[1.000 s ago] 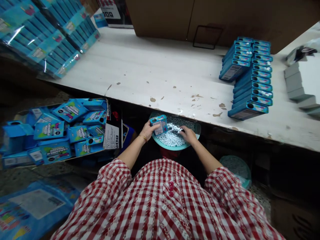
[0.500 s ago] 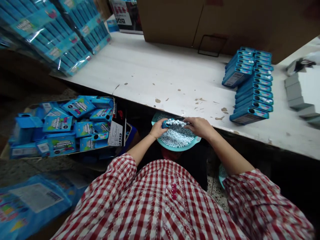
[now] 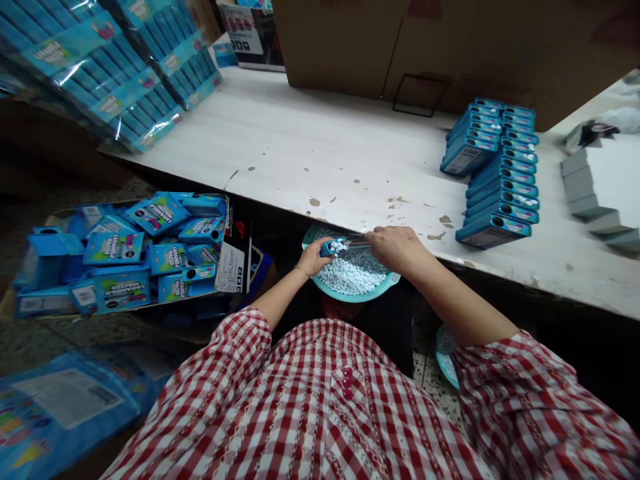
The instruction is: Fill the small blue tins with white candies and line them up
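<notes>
My left hand (image 3: 313,257) grips a small blue candy box (image 3: 327,249) over the left side of a turquoise basin. Small white candies show at the box's opening. My right hand (image 3: 399,251) is closed around a clear-looking scoop (image 3: 359,243), whose tip reaches the box opening; its exact shape is blurred. Below both hands, the turquoise basin (image 3: 350,297) sits at my lap, holding many small pale candies (image 3: 353,275).
Filled blue boxes (image 3: 500,200) stand in rows at the table's right. A carton of loose blue boxes (image 3: 120,250) lies left. Wrapped display packs (image 3: 105,73) rise back left; a large cardboard box (image 3: 350,47) lines the back. Another basin (image 3: 445,360) sits low right.
Candies heaped along the scoop have left it, and candies now show at the box opening. My right hand has risen slightly and tilted the scoop toward the box.
</notes>
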